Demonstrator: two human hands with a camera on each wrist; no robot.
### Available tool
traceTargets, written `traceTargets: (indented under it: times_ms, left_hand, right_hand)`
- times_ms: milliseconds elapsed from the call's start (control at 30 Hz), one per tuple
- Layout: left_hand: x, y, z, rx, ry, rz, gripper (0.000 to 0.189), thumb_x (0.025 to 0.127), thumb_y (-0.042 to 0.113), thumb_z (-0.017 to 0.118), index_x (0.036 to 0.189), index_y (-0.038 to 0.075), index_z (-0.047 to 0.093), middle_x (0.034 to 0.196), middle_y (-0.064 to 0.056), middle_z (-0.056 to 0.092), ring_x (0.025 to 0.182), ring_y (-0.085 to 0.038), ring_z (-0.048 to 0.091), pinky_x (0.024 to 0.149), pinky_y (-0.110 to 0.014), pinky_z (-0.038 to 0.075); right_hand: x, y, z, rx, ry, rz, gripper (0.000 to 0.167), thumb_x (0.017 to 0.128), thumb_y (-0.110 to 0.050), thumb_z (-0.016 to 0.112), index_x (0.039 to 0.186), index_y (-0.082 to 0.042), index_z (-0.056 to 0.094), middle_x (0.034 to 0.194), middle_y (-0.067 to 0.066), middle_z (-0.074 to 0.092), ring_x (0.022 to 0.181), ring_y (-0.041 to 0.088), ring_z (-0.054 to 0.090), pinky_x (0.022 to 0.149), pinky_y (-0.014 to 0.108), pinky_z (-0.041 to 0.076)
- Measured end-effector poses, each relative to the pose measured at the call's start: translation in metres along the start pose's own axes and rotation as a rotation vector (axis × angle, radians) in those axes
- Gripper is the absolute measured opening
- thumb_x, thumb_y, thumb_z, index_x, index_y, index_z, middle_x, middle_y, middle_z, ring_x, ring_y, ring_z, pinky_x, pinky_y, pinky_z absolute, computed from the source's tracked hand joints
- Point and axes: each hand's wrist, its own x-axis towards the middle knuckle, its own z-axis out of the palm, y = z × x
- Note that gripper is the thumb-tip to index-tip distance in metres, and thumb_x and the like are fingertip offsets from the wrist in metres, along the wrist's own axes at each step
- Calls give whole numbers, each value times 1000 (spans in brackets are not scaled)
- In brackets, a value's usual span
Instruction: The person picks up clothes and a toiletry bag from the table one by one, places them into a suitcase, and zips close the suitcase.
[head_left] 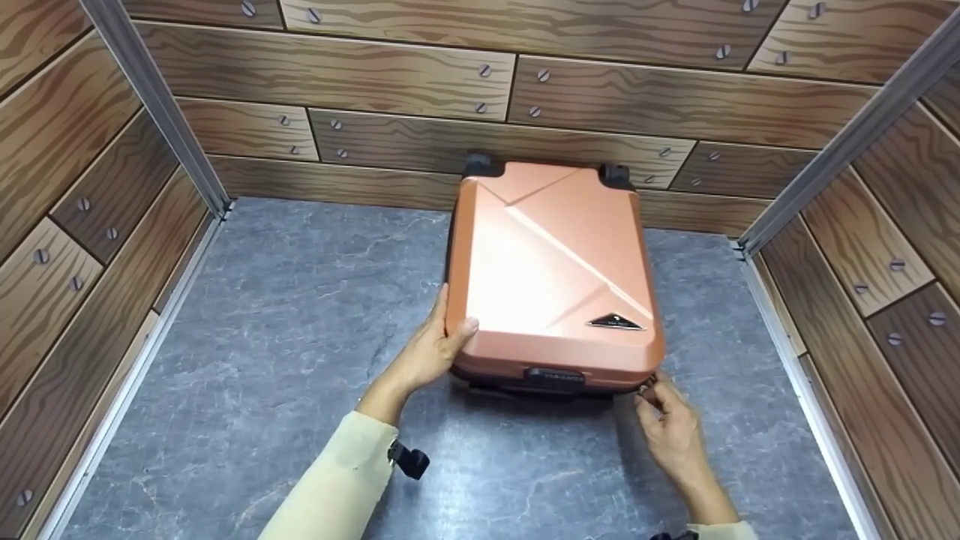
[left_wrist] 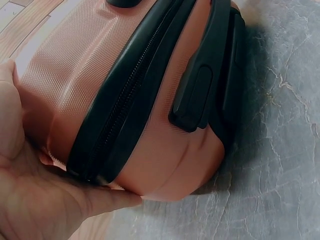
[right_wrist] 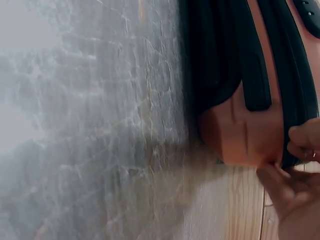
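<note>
A rose-gold hard-shell suitcase [head_left: 555,247] lies flat on the floor, its wheels towards the back wall. My left hand [head_left: 431,352] holds the near left corner, thumb over the top edge and fingers along the side. In the left wrist view, a black zipper [left_wrist: 122,107] runs round the case beside that hand [left_wrist: 45,195]. At the near right corner, my right hand [head_left: 675,431] pinches a small zipper pull [head_left: 646,387], mostly covered by the fingers. The right wrist view shows this hand [right_wrist: 300,185] at the black zipper band [right_wrist: 290,85].
A black carry handle [head_left: 553,379] sits on the suitcase's near side. Grey marbled flooring [head_left: 315,300] surrounds the case. Wood-patterned walls [head_left: 360,82] stand at the back and both sides, with metal strips [head_left: 814,420] along their lower edges.
</note>
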Motion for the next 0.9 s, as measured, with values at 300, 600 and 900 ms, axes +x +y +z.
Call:
traceTargets:
  times_ms: [300,600,900]
  left_hand:
    - [1,-1,-1,-15,-13,-5,98,104,68,46,170,16,-5,176,-18,7,160,-40,19,131,-52,16]
    - [0,-1,-1,-20,-12,-16,99,104,68,47,170,16,-5,176,-18,7,160,-40,20,131,-52,17]
    - [-1,-1,-2,-35,-6,-25,99,103,68,49,171,18,-4,175,-19,10,159,-42,22,131,-54,18]
  right_hand:
    - [-1,-11,3,-68,48,48,21,80,10,74,76,-4,60,127,32,69,117,53,63,92,55,47]
    - [-3,-8,0,80,-14,168,20,86,12,72,77,-3,63,135,33,65,129,53,59,99,0,32]
    - [-5,-1,-1,109,-43,43,26,83,16,74,77,-6,61,132,33,65,126,53,56,106,2,30]
